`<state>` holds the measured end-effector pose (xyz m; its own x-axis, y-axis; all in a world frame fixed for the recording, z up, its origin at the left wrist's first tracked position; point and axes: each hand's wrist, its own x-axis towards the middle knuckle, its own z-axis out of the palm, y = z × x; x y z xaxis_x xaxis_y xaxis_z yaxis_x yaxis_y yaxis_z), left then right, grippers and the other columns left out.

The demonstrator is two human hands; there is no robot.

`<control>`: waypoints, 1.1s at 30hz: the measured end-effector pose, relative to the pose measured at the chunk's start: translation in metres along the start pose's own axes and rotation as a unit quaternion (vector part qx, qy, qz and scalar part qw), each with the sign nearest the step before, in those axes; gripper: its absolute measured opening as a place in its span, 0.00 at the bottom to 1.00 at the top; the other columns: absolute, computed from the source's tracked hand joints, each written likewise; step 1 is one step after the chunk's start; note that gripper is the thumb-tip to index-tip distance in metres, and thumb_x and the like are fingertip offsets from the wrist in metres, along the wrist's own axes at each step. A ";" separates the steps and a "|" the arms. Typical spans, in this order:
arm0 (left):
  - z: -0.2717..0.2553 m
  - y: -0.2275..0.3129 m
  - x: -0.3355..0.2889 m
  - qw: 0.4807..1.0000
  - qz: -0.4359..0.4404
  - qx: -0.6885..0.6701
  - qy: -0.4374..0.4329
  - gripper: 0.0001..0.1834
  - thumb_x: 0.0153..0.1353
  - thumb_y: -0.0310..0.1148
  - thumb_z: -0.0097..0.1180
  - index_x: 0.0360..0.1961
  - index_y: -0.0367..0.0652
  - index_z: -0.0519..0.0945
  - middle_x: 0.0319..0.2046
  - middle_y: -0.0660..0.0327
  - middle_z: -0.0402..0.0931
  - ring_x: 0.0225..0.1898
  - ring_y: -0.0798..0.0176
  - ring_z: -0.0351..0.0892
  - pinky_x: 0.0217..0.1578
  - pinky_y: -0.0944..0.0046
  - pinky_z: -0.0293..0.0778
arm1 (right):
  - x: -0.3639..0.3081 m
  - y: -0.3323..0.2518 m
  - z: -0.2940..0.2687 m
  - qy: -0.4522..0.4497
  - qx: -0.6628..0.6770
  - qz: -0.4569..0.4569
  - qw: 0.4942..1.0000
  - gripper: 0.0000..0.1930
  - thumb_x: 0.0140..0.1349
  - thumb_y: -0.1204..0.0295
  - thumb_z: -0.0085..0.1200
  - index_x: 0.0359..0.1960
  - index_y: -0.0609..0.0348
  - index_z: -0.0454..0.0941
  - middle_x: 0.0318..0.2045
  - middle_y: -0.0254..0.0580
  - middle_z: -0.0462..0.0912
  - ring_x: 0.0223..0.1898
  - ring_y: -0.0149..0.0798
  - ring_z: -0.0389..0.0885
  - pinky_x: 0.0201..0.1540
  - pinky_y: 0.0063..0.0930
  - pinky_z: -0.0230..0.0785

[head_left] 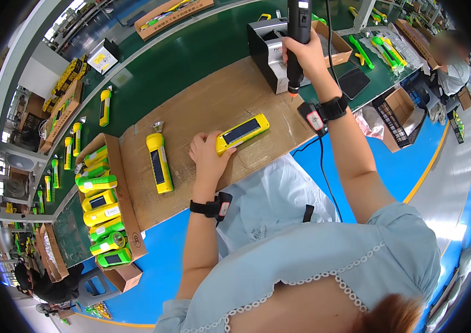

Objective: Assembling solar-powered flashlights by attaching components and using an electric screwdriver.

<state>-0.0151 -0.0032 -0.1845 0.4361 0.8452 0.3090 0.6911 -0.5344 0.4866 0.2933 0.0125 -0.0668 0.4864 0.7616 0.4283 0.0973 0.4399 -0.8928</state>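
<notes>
My left hand (208, 155) is closed around one end of a yellow flashlight body (257, 123) with a dark solar panel on it. It lies tilted on a brown cardboard sheet (213, 89). My right hand (308, 54) grips a black electric screwdriver (298, 33), held upright with its tip down, above the sheet's right end. Left of my left hand lies another yellow flashlight (159, 164), with a loose silver reflector (158, 126) at its head.
A cardboard box (128, 194) of yellow and green flashlights stands at the left. A grey-and-black machine (271, 53) stands beside the screwdriver. More flashlights (105, 108) lie along the green bench (174, 72). Cables hang near my right arm, and a co-worker (453, 66) sits at far right.
</notes>
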 end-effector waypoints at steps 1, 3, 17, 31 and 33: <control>-0.001 0.001 0.000 1.000 -0.006 0.000 -0.001 0.27 0.42 0.40 0.70 0.46 0.50 0.78 0.45 0.51 0.66 0.51 0.46 0.63 0.51 0.48 0.58 | -0.015 -0.001 0.011 -0.004 0.044 0.015 0.999 0.19 0.50 0.80 0.56 0.44 0.68 0.65 0.19 0.42 0.74 0.17 0.35 0.75 0.22 0.29 0.70; 0.001 0.000 0.000 1.000 -0.005 -0.009 0.005 0.28 0.42 0.40 0.70 0.46 0.49 0.77 0.46 0.51 0.66 0.51 0.46 0.63 0.52 0.47 0.58 | -0.049 -0.006 0.038 -0.018 0.116 -0.043 0.992 0.14 0.51 0.79 0.58 0.35 0.61 0.64 0.19 0.40 0.75 0.18 0.33 0.76 0.22 0.25 0.70; -0.002 -0.005 -0.003 0.998 0.007 -0.044 0.036 0.30 0.37 0.36 0.72 0.46 0.48 0.78 0.42 0.54 0.67 0.49 0.49 0.64 0.52 0.49 0.57 | -0.102 -0.005 0.152 -0.046 0.160 -0.063 0.984 0.24 0.53 0.85 0.54 0.48 0.57 0.56 0.24 0.38 0.75 0.20 0.30 0.76 0.24 0.26 0.71; 0.001 -0.009 0.000 0.998 0.016 -0.048 0.046 0.29 0.37 0.35 0.72 0.44 0.45 0.77 0.43 0.53 0.67 0.50 0.49 0.64 0.52 0.48 0.56 | -0.102 -0.003 0.163 -0.067 0.111 -0.069 0.989 0.05 0.55 0.81 0.51 0.30 0.67 0.68 0.20 0.42 0.75 0.22 0.35 0.77 0.27 0.28 0.73; 0.000 -0.009 0.001 0.998 0.010 -0.050 0.044 0.28 0.37 0.35 0.72 0.44 0.45 0.77 0.43 0.53 0.67 0.50 0.49 0.64 0.52 0.48 0.56 | -0.099 0.000 0.162 -0.074 0.110 -0.069 0.989 0.06 0.55 0.82 0.50 0.32 0.67 0.66 0.21 0.43 0.75 0.21 0.35 0.77 0.26 0.29 0.73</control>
<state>-0.0209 0.0022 -0.1890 0.3950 0.8329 0.3877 0.6190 -0.5531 0.5576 0.1047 0.0141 -0.0870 0.3468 0.7413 0.5746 -0.0449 0.6250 -0.7793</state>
